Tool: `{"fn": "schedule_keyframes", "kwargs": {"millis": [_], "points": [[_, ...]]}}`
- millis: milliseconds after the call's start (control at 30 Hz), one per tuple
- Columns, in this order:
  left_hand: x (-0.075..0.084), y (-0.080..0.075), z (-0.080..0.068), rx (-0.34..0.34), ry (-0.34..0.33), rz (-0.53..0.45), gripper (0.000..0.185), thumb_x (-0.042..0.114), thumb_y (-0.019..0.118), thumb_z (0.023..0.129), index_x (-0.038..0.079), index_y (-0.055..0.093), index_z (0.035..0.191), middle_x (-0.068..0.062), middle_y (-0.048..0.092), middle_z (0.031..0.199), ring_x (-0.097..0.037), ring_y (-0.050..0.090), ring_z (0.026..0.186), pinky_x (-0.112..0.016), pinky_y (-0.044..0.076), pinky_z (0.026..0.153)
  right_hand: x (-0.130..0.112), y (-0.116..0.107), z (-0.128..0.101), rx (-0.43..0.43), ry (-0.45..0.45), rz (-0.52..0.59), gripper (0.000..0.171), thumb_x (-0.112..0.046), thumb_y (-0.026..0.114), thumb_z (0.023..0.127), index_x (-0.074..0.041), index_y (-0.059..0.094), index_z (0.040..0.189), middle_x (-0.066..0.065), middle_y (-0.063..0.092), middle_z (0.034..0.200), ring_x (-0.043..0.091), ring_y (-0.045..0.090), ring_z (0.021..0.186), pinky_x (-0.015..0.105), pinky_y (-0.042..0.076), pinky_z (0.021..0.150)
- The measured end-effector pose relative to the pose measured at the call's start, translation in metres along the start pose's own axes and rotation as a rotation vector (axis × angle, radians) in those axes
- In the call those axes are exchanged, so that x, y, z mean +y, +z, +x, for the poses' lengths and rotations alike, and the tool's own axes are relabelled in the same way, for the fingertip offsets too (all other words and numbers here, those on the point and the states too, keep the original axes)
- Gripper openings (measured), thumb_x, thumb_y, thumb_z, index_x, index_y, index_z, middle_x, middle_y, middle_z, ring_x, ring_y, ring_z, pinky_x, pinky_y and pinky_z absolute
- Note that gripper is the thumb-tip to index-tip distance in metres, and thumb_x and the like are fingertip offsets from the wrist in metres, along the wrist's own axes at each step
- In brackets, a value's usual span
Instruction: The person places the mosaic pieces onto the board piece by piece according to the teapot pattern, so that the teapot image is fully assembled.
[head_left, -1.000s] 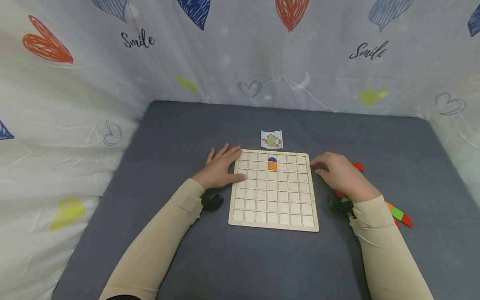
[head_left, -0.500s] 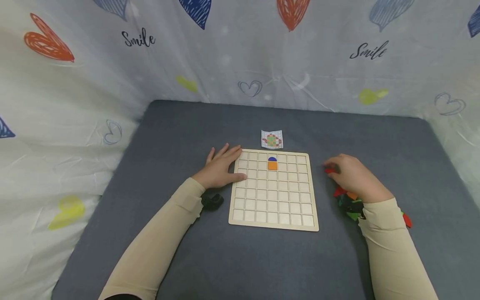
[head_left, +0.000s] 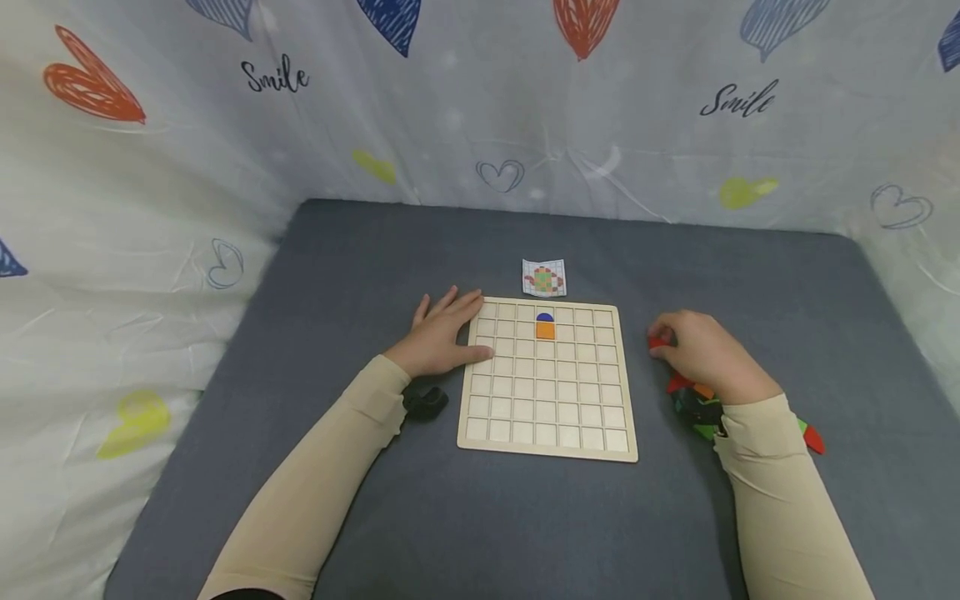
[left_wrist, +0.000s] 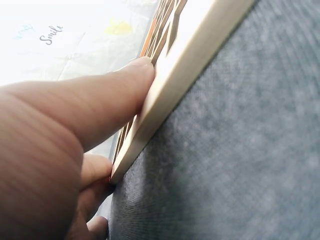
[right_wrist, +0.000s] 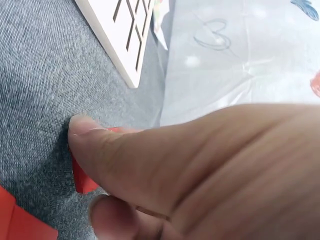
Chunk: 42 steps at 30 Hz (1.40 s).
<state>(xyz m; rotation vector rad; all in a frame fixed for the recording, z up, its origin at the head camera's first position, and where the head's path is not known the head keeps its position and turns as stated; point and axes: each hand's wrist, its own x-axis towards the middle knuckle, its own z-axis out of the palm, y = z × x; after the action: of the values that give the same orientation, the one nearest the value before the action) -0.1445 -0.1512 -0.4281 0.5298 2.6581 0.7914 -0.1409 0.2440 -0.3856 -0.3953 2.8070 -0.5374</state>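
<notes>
Right hand (head_left: pixel 701 354) grip pinching red piece (head_left: pixel 659 342) on tabletop (head_left: pixel 360 267), just right of wooden grid board (head_left: pixel 550 452). Pile of coloured pieces (head_left: pixel 697 408) under right wrist. Left hand (head_left: pixel 442 337) flat, fingers spread, pressing board's left edge. Pattern card (head_left: pixel 543 278) beyond board.

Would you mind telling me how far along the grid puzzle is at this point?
Early. Done: a blue half-round piece and an orange square sit in the wooden grid board. In hand: the right hand pinches a red piece on the mat; the left hand steadies the board's edge. Left: nearly every cell is empty.
</notes>
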Motion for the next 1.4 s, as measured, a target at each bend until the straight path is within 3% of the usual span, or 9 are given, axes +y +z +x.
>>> {"fn": "schedule_keyframes", "kwargs": {"millis": [233,533,667,900,1133,1400], "points": [[0.001,0.0,0.0,0.004,-0.006,0.002,0.094,0.056,0.069,0.098,0.017,0.022,0.169,0.002,0.014,0.177,-0.025,-0.005,0.164,-0.056,-0.019,0.126,-0.008,0.0,0.0,0.055,-0.027,0.006,0.009,-0.009,0.074,0.097,-0.002,0.07,0.1,0.005,0.061,0.077,0.02,0.056,0.068,0.039,0.047,0.067],[0.001,0.0,0.0,0.014,-0.005,0.006,0.094,0.055,0.07,0.098,0.016,0.022,0.169,0.002,0.015,0.176,-0.025,-0.003,0.164,-0.056,-0.018,0.127,-0.024,-0.002,0.006,0.127,-0.049,0.023,0.005,-0.012,0.072,0.099,-0.007,0.071,0.1,0.007,0.068,0.087,0.022,0.059,0.073,0.039,0.048,0.068],[0.001,-0.001,0.0,0.012,-0.007,0.008,0.094,0.056,0.07,0.098,0.016,0.022,0.169,0.002,0.015,0.176,-0.025,-0.003,0.164,-0.056,-0.019,0.127,-0.033,0.001,0.014,0.11,-0.064,0.034,0.007,-0.012,0.072,0.1,-0.007,0.072,0.103,0.008,0.069,0.091,0.023,0.059,0.075,0.039,0.047,0.068],[0.001,0.0,0.0,0.009,-0.004,0.003,0.094,0.056,0.069,0.098,0.016,0.022,0.169,0.002,0.014,0.177,-0.025,-0.004,0.164,-0.056,-0.019,0.127,-0.051,0.008,0.028,0.079,-0.049,0.079,0.01,-0.011,0.071,0.1,-0.005,0.071,0.107,0.01,0.068,0.091,0.022,0.054,0.067,0.034,0.043,0.057],[0.001,-0.001,-0.001,0.004,-0.004,0.001,0.094,0.056,0.069,0.099,0.016,0.021,0.169,0.002,0.013,0.177,-0.025,-0.004,0.164,-0.056,-0.02,0.126,-0.066,0.017,0.038,0.044,-0.054,0.103,0.009,-0.013,0.07,0.101,-0.006,0.07,0.107,0.009,0.07,0.093,0.022,0.057,0.073,0.034,0.046,0.062],[0.001,-0.001,0.0,0.003,-0.004,-0.002,0.094,0.057,0.068,0.099,0.016,0.021,0.169,0.002,0.013,0.177,-0.026,-0.004,0.164,-0.055,-0.019,0.127,-0.077,0.026,0.048,0.01,-0.087,0.134,0.006,-0.011,0.066,0.103,-0.007,0.069,0.106,0.007,0.067,0.09,0.021,0.054,0.066,0.034,0.045,0.06]]}}
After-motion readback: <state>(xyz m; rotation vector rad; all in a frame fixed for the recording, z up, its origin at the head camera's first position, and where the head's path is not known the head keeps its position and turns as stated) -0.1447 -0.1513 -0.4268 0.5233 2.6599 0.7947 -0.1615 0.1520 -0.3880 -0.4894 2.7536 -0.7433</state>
